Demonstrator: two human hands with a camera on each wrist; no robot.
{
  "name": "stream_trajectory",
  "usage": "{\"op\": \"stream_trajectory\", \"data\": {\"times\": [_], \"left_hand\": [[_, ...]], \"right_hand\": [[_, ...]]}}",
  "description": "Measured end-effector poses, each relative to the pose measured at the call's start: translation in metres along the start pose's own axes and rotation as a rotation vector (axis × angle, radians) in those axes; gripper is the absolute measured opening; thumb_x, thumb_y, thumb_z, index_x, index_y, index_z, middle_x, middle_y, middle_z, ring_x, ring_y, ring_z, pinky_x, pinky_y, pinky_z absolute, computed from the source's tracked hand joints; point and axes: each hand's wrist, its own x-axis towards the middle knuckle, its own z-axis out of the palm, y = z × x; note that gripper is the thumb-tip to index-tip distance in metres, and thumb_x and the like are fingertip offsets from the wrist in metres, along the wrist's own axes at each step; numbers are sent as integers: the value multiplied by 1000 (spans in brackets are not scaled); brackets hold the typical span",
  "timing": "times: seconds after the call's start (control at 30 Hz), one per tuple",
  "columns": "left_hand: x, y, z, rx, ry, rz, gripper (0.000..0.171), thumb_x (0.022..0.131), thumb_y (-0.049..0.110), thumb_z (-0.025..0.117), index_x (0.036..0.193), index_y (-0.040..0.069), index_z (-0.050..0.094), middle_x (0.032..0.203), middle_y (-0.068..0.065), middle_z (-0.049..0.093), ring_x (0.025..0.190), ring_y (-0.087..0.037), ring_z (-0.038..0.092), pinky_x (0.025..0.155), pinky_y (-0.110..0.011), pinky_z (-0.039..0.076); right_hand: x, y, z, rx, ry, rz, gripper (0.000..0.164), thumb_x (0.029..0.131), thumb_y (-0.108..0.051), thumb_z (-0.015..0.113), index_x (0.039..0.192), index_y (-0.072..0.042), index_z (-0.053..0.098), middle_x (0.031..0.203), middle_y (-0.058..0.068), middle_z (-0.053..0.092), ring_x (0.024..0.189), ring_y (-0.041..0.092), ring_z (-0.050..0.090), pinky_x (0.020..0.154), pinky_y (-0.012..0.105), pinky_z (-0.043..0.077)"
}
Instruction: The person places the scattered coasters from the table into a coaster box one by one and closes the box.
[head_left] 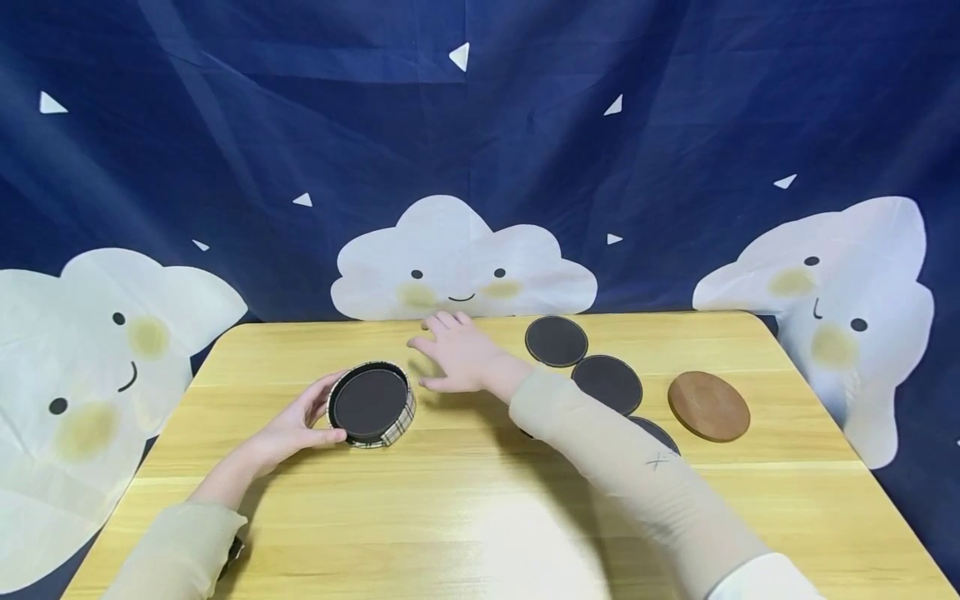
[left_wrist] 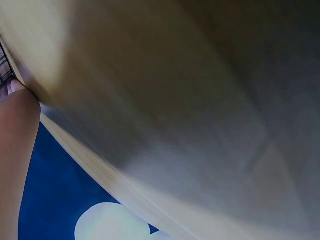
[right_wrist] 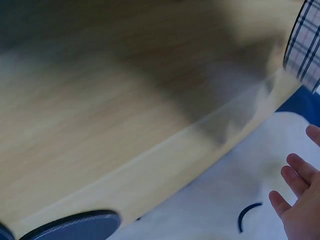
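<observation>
On the table's left half my left hand (head_left: 303, 421) grips a round coaster holder (head_left: 399, 427), thumb at its near rim and fingers round its left side. The holder has a plaid outer wall and tilts toward me, with a black round coaster (head_left: 370, 402) lying inside. Just right of it, my right hand (head_left: 463, 357) hovers with fingers spread and holds nothing. In the right wrist view the plaid wall (right_wrist: 306, 47) shows at the upper right, apart from the fingertips. The left wrist view catches only a sliver of the holder (left_wrist: 5, 67) beside the fingers.
Black round coasters (head_left: 557, 341) (head_left: 607, 384) lie in a slanting row on the right half; the right sleeve (head_left: 600, 442) partly covers a nearer one (head_left: 655, 432). A brown wooden disc (head_left: 708, 407) lies farther right. Behind the table (head_left: 420, 517) hangs a blue cloud-patterned curtain (head_left: 375, 125).
</observation>
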Motion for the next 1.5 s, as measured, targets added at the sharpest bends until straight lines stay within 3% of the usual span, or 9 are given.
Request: {"op": "stream_trajectory", "data": {"times": [0.27, 0.77, 1.07, 1.33, 1.5], "left_hand": [[0, 1, 1, 1, -2, 2, 94, 91, 5, 82, 165, 2, 26, 162, -32, 34, 130, 22, 41, 106, 4, 29], [-2, 2, 0, 17, 5, -4, 94, 91, 6, 82, 166, 3, 26, 161, -31, 35, 128, 21, 42, 105, 3, 29], [-2, 3, 1, 22, 5, -14, 94, 91, 7, 82, 166, 4, 26, 162, -30, 35, 127, 22, 42, 105, 3, 30], [-2, 5, 1, 15, 3, -21, 94, 91, 7, 82, 166, 3, 26, 164, -31, 32, 128, 23, 39, 105, 4, 29], [-2, 4, 2, -3, 2, 2, 93, 91, 4, 82, 165, 1, 26, 163, -33, 33, 129, 21, 44, 107, 3, 30]], "right_hand": [[-21, 27, 0, 10, -24, 63, 70, 100, -58, 59, 158, -21, 47, 154, 15, 48, 146, 33, 40, 125, 54, 32], [-62, 74, 15, 3, 16, 172, 67, 98, -54, 64, 154, -19, 53, 145, 17, 53, 139, 37, 46, 123, 55, 35], [-89, 96, 22, 52, 5, 254, 65, 97, -51, 66, 150, -15, 56, 153, 22, 49, 149, 42, 40, 126, 62, 31], [-105, 112, 35, 61, 29, 282, 62, 95, -52, 68, 144, -15, 59, 146, 22, 52, 141, 43, 45, 118, 61, 37], [-112, 118, 41, 60, 32, 283, 61, 94, -51, 70, 141, -15, 61, 144, 23, 53, 140, 45, 45, 119, 62, 36]]}}
